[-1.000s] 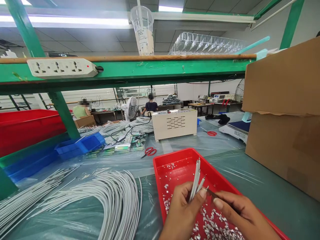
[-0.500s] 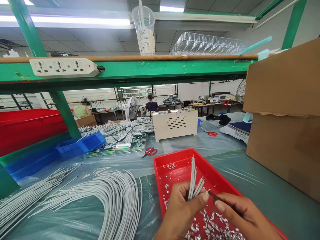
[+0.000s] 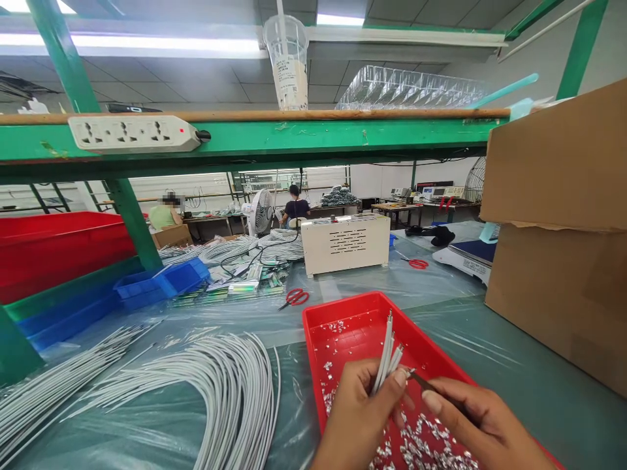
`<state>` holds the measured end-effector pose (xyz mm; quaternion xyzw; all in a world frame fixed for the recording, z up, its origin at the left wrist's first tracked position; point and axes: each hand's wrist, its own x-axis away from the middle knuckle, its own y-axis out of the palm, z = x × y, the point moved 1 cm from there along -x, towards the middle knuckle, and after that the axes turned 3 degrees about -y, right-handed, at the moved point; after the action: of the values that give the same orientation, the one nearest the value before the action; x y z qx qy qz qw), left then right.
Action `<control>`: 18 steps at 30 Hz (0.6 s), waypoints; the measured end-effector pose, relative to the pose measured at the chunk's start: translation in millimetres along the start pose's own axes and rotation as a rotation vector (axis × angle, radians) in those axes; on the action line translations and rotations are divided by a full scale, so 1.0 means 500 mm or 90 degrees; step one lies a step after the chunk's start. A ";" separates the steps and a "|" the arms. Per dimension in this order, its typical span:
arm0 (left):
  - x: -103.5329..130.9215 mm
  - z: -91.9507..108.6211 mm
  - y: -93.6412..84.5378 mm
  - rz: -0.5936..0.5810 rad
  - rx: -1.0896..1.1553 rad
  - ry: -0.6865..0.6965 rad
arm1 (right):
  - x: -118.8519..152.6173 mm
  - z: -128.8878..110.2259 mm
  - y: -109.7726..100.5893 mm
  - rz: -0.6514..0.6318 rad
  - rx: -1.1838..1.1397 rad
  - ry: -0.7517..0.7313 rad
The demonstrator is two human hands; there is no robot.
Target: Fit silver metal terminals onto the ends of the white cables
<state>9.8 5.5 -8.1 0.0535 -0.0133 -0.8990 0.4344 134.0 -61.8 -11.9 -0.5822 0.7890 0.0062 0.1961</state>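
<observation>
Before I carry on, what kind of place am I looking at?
Probably a small cable or electronics workshop: bundled grey cables, a red tray of metal bits, and people seated at benches behind.

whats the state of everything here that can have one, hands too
Left hand, closed around gray cables
Right hand, gripping thin dark tool
Red tray, open, scattered with shiny bits
Nearer scissors, lying unheld
Cup, upright, partly full, straw in
Power strip, three visible sockets unused
Ceiling light, on
Fan, upright, spinning unclear
</observation>
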 end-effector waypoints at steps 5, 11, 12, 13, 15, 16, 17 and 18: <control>0.002 0.016 -0.008 -0.017 0.059 -0.057 | -0.004 0.000 -0.004 -0.064 -0.027 -0.013; 0.005 -0.020 0.004 0.187 0.051 -0.025 | -0.005 0.002 -0.012 -0.104 -0.020 -0.013; 0.007 -0.025 0.008 0.221 0.029 -0.007 | -0.004 0.003 -0.011 -0.097 -0.028 -0.015; 0.009 -0.027 0.012 0.255 -0.003 0.014 | -0.003 0.003 -0.009 -0.085 -0.039 -0.013; 0.013 -0.028 0.019 0.302 -0.099 0.073 | -0.001 0.004 -0.005 -0.051 -0.045 0.005; 0.016 -0.026 0.022 0.310 -0.154 0.105 | 0.001 0.005 -0.004 -0.031 -0.046 0.020; 0.017 -0.023 0.024 0.309 -0.208 0.138 | 0.003 0.006 -0.003 -0.015 -0.048 0.037; 0.019 -0.020 0.026 0.303 -0.255 0.171 | 0.004 0.007 -0.002 -0.013 -0.053 0.055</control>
<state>15.2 -9.7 -18.0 0.0804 0.2089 -0.7419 0.6321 135.3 -63.3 -15.6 -0.5979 0.7897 0.0117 0.1373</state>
